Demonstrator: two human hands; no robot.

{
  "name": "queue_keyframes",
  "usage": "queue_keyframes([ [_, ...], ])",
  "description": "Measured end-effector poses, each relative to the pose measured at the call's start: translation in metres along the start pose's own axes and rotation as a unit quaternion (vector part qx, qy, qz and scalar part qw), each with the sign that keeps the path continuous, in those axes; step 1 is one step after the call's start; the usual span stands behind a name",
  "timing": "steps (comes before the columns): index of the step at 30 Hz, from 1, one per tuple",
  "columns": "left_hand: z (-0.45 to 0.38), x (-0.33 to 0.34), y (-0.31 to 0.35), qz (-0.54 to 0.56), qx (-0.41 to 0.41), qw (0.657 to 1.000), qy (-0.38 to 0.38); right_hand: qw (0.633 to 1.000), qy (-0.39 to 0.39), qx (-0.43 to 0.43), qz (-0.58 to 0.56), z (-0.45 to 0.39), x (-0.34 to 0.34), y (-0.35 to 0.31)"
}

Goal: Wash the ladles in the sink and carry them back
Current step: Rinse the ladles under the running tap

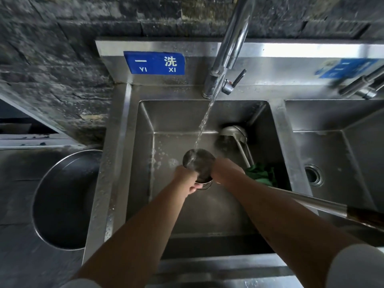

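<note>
Setting: steel sink [133, 154] against a dark stone wall, with a second basin [324, 146] on the right side.
Left hand: left hand [188, 179] is curled around the lower rim of the ladle bowl [198, 163] and grips it, probably to keep the bowl steady under the stream.
Right hand: right hand [223, 170] holds the other side of the bowl; the fingers are hidden behind it, but it seems to grip there or at the neck.
Ladle in hand: it is over the middle of the basin; its long handle [324, 205] goes out to the lower right over the sink edge, so the bowl faces up to catch water.
Green cloth: green cloth [260, 175] lies on the basin floor just beside the right hand, near for scrubbing.
Second ladle: second ladle [233, 133] rests bowl-down in the far right corner, apart from the hands, I think waiting.
Water: stream [204, 121] falls from the tap [228, 48] directly into the held bowl.
Sign: blue sign [154, 63] on the back panel.
Left side: big round pan [66, 196] beside the sink.
</note>
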State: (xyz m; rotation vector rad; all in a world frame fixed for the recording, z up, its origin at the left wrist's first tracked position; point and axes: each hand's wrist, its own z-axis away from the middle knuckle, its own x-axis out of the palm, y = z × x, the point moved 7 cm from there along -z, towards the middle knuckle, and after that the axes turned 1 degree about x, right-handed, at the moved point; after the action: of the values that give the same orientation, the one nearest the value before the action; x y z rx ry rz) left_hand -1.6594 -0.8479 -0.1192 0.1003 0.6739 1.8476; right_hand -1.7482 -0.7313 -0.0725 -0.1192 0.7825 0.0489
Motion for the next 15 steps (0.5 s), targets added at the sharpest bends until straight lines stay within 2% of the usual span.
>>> queue_keyframes([
  [2,-0.010,-0.019,0.026,-0.140,0.102,0.982,0.073,0.999,0.036,0.010,0.017,0.006,-0.010,0.001],
  [4,-0.004,-0.025,0.056,-0.250,0.189,0.943,0.112,0.998,0.052,-0.001,0.030,0.006,-0.017,0.003],
  [6,0.000,-0.024,0.074,-0.295,0.224,0.922,0.114,0.997,0.050,-0.022,0.047,0.007,-0.023,0.003],
  [8,-0.001,-0.024,0.082,-0.319,0.225,0.915,0.103,0.994,0.053,-0.071,0.055,0.013,-0.027,0.000],
  [10,-0.003,-0.025,0.084,-0.302,0.208,0.928,0.065,0.982,0.063,-0.155,0.091,0.024,-0.028,-0.005],
  [12,-0.006,-0.024,0.083,-0.223,0.167,0.961,0.009,0.961,0.042,-0.221,0.162,0.037,-0.022,-0.008],
  [15,-0.001,-0.020,0.082,-0.079,0.116,0.989,-0.045,0.947,0.038,-0.230,0.221,0.040,-0.022,-0.008],
])
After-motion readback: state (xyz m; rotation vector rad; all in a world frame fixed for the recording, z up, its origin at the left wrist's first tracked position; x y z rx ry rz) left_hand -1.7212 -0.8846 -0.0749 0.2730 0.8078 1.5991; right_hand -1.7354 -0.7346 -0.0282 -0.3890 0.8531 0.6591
